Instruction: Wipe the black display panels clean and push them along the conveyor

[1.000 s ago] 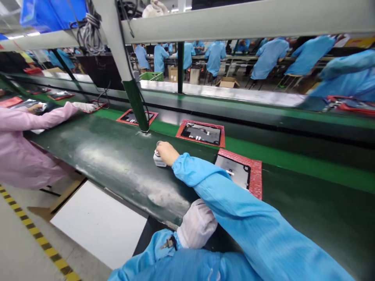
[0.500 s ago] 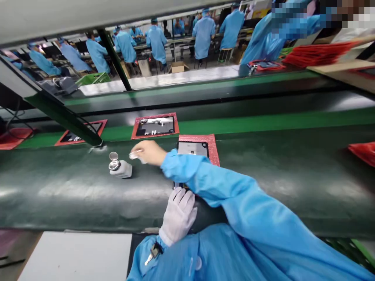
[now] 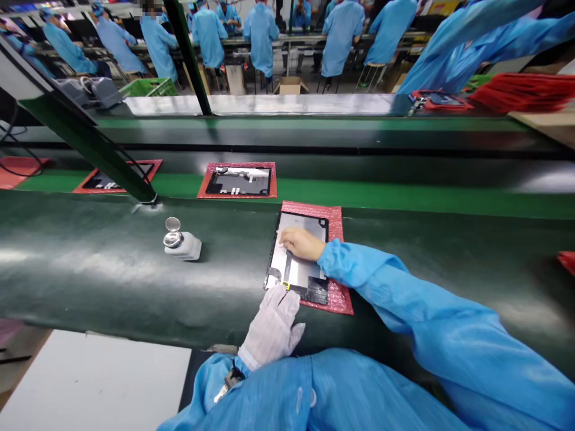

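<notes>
A tablet screen panel point(image 3: 306, 272), silver with black edges, lies on a red bubble-wrap sheet point(image 3: 339, 293) in front of me. My left hand point(image 3: 272, 326), in a white glove, rests at its near left corner with fingers stretched out flat. Over the panel's middle is my right hand point(image 3: 303, 243), bare, its fingers pinched and pressed down on the silver surface. The white wipe seen in that hand earlier is mostly hidden under the fingertips. Left of the panel stands a white dispenser bottle point(image 3: 188, 246) with its metal lid flipped up.
Farther off on the green strip, another panel point(image 3: 242, 181) lies on red wrap, with one more point(image 3: 112, 178) behind a slanted green post point(image 3: 90, 146). A white board point(image 3: 99, 383) is at lower left. Co-workers in blue coats point(image 3: 344, 27) are across the line.
My right hand has moved right, from beside the bottle to the panel, carrying the white wipe. The left hand stays at the panel's near corner. The view has shifted slightly.
</notes>
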Motion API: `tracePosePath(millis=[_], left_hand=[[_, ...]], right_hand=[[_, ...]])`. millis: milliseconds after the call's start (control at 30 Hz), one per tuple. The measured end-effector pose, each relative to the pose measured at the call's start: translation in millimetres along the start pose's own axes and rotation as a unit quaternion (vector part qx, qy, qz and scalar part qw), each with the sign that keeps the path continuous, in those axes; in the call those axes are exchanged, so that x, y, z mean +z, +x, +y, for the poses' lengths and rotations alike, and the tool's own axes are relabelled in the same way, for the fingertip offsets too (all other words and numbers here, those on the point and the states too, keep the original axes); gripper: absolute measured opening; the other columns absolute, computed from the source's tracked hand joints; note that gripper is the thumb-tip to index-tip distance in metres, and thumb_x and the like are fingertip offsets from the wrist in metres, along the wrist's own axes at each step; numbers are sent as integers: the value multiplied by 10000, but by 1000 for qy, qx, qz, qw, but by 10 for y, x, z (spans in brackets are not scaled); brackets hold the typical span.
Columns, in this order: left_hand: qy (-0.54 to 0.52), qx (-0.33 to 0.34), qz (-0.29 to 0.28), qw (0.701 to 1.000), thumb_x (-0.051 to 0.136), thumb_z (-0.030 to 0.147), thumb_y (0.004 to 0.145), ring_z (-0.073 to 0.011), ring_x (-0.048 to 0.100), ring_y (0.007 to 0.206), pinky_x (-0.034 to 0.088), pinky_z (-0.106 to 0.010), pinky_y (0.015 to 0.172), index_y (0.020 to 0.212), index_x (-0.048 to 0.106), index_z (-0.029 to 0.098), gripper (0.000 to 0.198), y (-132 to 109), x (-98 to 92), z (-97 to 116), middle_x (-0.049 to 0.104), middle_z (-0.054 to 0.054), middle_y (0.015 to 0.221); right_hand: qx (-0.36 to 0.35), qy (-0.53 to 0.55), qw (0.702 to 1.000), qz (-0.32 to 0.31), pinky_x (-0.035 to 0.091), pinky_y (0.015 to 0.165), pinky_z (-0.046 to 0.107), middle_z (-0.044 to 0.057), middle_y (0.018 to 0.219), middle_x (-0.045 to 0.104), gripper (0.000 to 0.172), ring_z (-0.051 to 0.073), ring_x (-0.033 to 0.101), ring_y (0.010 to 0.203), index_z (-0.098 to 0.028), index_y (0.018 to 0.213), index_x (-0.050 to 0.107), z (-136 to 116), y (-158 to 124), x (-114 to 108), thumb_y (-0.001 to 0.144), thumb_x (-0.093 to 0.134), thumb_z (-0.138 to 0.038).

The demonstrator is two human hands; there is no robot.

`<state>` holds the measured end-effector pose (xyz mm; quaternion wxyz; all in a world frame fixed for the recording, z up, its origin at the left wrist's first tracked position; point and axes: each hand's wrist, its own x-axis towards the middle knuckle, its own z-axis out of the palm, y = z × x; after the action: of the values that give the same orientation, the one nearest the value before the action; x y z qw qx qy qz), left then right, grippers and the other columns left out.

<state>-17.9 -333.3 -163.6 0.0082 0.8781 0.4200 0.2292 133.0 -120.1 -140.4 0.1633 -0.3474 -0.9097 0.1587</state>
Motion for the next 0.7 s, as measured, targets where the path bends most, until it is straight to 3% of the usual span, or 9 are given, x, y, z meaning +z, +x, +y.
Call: tracePosePath(millis=[133, 200, 333, 400, 500, 633, 700], left_hand=[[-1, -3, 4, 1000, 499, 358, 882, -323, 445, 1255, 374, -499, 1062, 1301, 470, 64, 512, 21, -31, 8, 574, -153, 1269], [-3, 1, 14, 1000, 494, 355, 883, -331, 459, 1232, 386, -494, 1054, 1283, 485, 53, 501, 36, -48, 17, 581, -152, 1251], [6, 1, 13, 1000, 467, 353, 896, -328, 481, 1204, 406, -484, 1034, 1255, 507, 49, 472, 49, -60, 32, 597, -155, 1214], [14, -2, 8, 1000, 463, 348, 900, -323, 470, 1222, 401, -489, 1034, 1274, 490, 57, 474, 43, -61, 34, 594, -157, 1218], [15, 0, -12, 1000, 473, 343, 899, -318, 432, 1273, 387, -495, 1050, 1302, 468, 72, 486, 27, -58, 29, 579, -159, 1251], [11, 0, -7, 1000, 476, 350, 904, -322, 429, 1283, 387, -504, 1056, 1287, 485, 71, 474, 10, -42, 28, 580, -160, 1255], [13, -4, -3, 1000, 479, 336, 907, -324, 439, 1277, 377, -501, 1074, 1280, 495, 69, 459, 9, -41, 35, 578, -152, 1265]], right_hand=[[90, -54, 990, 89, 459, 838, 339, 105, 834, 651, 284, 195, 564, 826, -110, 796, 690, 144, 146, -44, 772, 431, 4], [50, -45, 995, 75, 461, 833, 343, 103, 831, 643, 294, 195, 560, 827, -115, 806, 688, 48, 54, 31, 793, 416, -5], [-124, 10, 992, -11, 458, 804, 296, 93, 855, 634, 263, 170, 566, 834, -139, 840, 687, -239, -305, 206, 837, 443, -41], [-108, 7, 994, -3, 453, 796, 299, 100, 857, 626, 265, 172, 564, 829, -135, 834, 683, -273, -358, 210, 832, 440, -30], [-19, -14, 999, 40, 449, 785, 322, 116, 832, 615, 273, 188, 557, 803, -111, 795, 675, -257, -303, 187, 828, 421, -16], [-122, 14, 992, 5, 459, 805, 302, 101, 879, 628, 262, 176, 570, 854, -136, 856, 681, -298, -379, 220, 839, 440, -38], [-129, 6, 992, 5, 467, 804, 304, 94, 885, 628, 274, 175, 570, 856, -148, 872, 682, -231, -474, 184, 831, 435, -37]])
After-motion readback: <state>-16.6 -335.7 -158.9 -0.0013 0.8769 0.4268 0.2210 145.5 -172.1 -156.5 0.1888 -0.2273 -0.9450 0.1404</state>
